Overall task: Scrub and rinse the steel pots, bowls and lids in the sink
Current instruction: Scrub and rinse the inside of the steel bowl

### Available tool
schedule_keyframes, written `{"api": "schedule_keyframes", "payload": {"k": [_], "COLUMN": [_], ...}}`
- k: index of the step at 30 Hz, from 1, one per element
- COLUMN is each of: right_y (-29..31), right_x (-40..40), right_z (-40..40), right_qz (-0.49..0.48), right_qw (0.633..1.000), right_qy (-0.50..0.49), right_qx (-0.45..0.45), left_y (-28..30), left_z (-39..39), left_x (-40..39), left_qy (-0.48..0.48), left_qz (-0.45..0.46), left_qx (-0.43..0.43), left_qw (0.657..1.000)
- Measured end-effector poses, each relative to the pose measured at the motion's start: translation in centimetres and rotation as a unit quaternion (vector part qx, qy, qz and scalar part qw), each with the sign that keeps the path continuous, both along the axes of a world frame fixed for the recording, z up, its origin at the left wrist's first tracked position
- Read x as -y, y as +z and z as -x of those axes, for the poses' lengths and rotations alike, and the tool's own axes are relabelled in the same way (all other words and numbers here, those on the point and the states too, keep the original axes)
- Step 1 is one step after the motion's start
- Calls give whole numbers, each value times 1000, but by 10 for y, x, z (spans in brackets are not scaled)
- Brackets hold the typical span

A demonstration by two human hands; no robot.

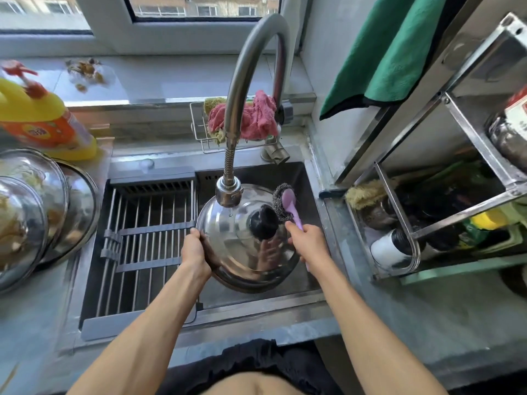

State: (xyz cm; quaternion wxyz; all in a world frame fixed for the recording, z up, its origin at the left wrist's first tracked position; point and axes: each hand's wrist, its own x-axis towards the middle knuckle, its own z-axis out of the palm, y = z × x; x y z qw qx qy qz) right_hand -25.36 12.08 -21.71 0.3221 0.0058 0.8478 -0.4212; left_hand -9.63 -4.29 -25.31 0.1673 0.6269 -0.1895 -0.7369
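Note:
A domed steel lid (233, 240) with a black knob (263, 222) is held tilted over the sink (309, 178), right under the faucet head (228, 193). My left hand (195, 248) grips the lid's left rim. My right hand (306, 242) holds the purple handle of a steel-wool scrubber (281, 202), whose wire pad touches the lid's upper right, beside the knob. A drop or thin trickle of water falls from the faucet head.
A grey drying rack (148, 238) spans the sink's left half. Stacked steel bowls (42, 212) and a yellow detergent bottle (42, 121) stand on the left counter. A pink cloth (256, 118) lies in a wire caddy behind the faucet. A steel shelf (445, 195) with bottles is at right.

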Motion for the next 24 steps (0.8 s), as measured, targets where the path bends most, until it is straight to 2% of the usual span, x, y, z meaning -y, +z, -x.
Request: {"api": "schedule_keyframes", "payload": {"k": [5, 10, 14, 19, 24], "right_y": [13, 11, 13, 8, 1], "right_x": [19, 27, 28, 25, 13], "right_z": [-9, -12, -15, -15, -15], "right_qz": [87, 52, -1, 66, 103], "right_qw": [996, 998, 999, 986, 985], "right_qy": [-17, 16, 27, -82, -70], "right_qx": [-1, -27, 23, 133, 118], "left_y": [8, 21, 22, 20, 33], "left_z": [-5, -5, -15, -28, -25], "left_x": [1, -9, -19, -23, 9], "left_qy": [2, -23, -57, -146, -292], "left_qz": [-3, 32, 112, 135, 198], "left_qx": [-20, -49, -47, -91, -70], "left_qw": [1000, 998, 991, 976, 933]}}
